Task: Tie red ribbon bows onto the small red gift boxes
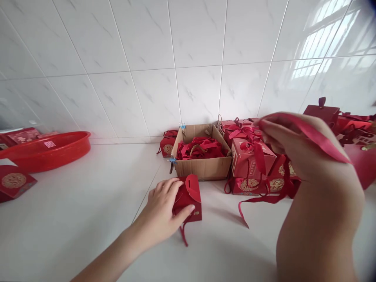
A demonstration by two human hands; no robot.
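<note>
The fingers of the left hand [164,205] grasp a red box [192,192] over its top and left side, thumb braced on the face toward the wearer; hold is judged secure. The fingers of the right hand [310,158], raised, are drawn together on red ribbon [320,138], which lies back over the hand to the wrist; the exact pinch is blurred. Recommended practice: left fingers to steady the box without denting its walls, and thumb kept off the slotted flap; ribbon to be kept flat, free of twists and clear of the wrist. The box stands mid-tabletop, well forward of the far edge, a dark red cord [183,236] hanging below the thumb toward the near edge; this should not be trapped underneath. Directly behind stands a cardboard carton [202,170] with red ribbons [202,148] inside. To its right, stacked gift boxes [240,162] carry a bow [259,154]; a loose ribbon tail [244,215] before them presents a snag risk, its source not determinable. Toward the left edge of the tabletop [88,203] sits a red basin [66,154], well apart from the work. The far edge meets a tiled wall [147,102].
</note>
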